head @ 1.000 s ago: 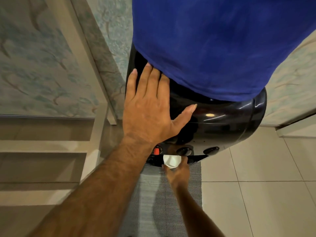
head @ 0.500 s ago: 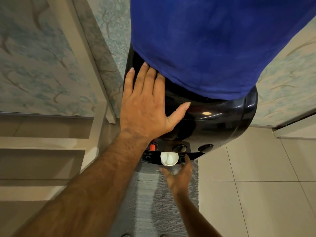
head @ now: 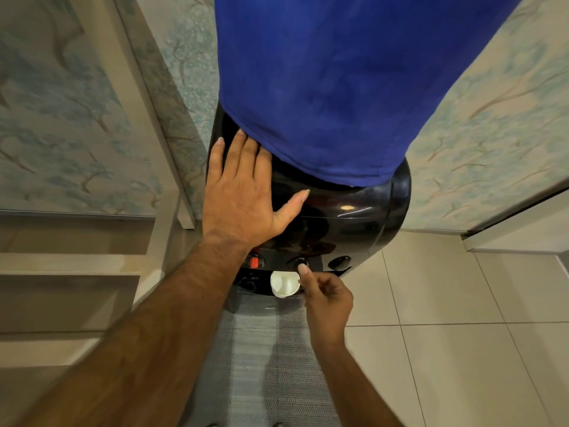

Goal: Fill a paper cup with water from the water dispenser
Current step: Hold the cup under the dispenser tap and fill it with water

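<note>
Tiled floor (head: 431, 288) w/ grey mat (head: 261, 349), left hand (head: 240, 195) flat, fingers spread on black dispenser (head: 354, 217) top, right hand (head: 326, 297) loosely curled beside white paper cup (head: 284, 283), thumb at middle button (head: 300, 261), gripping nothing.

Left arm: the bare left forearm is reaching forward and up from the lower left, held nearly straight.
Left hand (head: 243, 195): it is lying flat, palm down, with four fingers together pointing away and the thumb spreading out to the right; it is gripping nothing.
Right arm: the bare right forearm is coming up from the bottom edge, lower and slimmer in view than the left.
Right hand (head: 326, 298): it is hanging loosely curled, knuckles up, with one finger stretching forward and its tip pointing ahead; whether that fingertip is pressing on anything cannot be told, and the hand is clasping nothing.
</note>
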Motion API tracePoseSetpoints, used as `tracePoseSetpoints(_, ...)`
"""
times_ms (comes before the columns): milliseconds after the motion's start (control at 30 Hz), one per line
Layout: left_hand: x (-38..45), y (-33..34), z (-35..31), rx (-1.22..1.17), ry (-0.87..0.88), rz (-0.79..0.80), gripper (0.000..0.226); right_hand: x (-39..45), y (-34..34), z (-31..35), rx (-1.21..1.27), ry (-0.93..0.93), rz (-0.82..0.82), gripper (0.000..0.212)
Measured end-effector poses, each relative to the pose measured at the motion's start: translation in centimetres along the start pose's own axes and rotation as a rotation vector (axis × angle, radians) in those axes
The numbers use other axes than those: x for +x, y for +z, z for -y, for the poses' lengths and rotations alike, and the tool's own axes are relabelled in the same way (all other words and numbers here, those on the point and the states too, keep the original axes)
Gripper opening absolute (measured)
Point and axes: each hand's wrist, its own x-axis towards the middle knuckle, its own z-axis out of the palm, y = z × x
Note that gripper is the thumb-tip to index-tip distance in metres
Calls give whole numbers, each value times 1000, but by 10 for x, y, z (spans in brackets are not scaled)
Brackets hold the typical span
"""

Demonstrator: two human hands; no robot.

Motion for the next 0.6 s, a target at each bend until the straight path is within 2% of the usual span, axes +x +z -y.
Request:
tracePoseSetpoints(300,0,0,0,11,-3,11,87,6,1,5,-133,54,-60,54)
tracePoseSetpoints(467,1,0,0,13,-4,13,86,9,5,5,-183,85,-85,42)
tracePoseSetpoints(600,0,1,0,12,-4,5,87,8,9,7,-187,87,-99,43)
